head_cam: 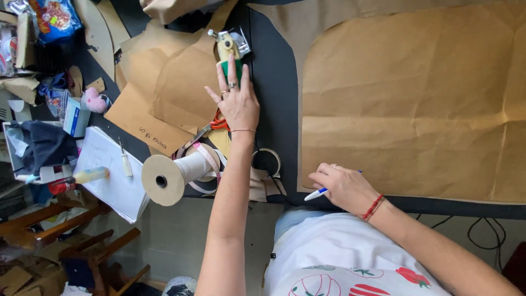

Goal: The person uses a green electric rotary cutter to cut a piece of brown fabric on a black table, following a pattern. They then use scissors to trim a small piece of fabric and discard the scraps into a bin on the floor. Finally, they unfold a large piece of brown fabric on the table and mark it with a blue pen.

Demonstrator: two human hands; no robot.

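While the left hand (238,101) lies flat with its fingers spread wide on a small cream and green cutting machine (230,52), the machine sticks out past the fingertips on the far side. Nearer, the right hand (344,186) is closed around a blue and white pen (316,193), at the edge of a big brown paper sheet (411,104). Both rest on a dark table (276,93). Orange scissors (216,123) and a big spool (170,175) lie near the left wrist. Wooden chairs (71,241) stand at the near left.
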